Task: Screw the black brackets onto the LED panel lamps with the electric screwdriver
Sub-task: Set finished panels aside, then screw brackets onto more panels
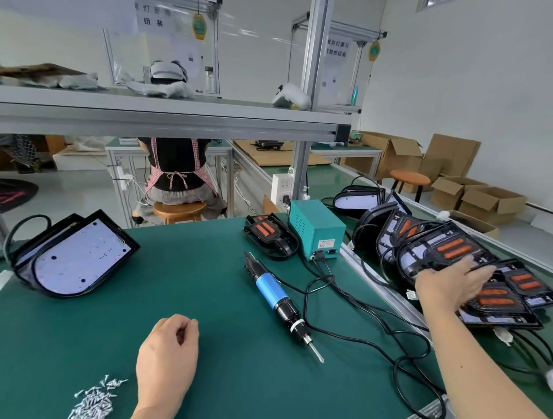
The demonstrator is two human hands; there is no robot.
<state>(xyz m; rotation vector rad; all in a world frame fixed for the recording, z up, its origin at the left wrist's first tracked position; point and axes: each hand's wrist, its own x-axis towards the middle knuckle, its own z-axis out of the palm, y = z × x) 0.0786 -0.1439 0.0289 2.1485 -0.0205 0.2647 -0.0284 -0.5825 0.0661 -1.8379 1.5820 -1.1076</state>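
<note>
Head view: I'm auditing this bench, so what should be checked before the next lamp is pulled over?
1. Right hand on black LED panel lamp with orange pads: ok, fingers flat on the stack.
2. Blue-and-black electric screwdriver within reach: ok, lying free on green mat.
3. Its cable plugged into teal power box: ok.
4. Silver screws ready: ok, piled near left hand.
5. Left hand empty: cannot tell, fingers curled.

An aluminium shelf crosses above the green desk. Behind the shelf a person sits on a wooden stool on a pale grey floor. Right of the shelf are a white wall, open cardboard boxes and an orange stool. Above it hang paper signs; far to the right there is perhaps a window.
</note>
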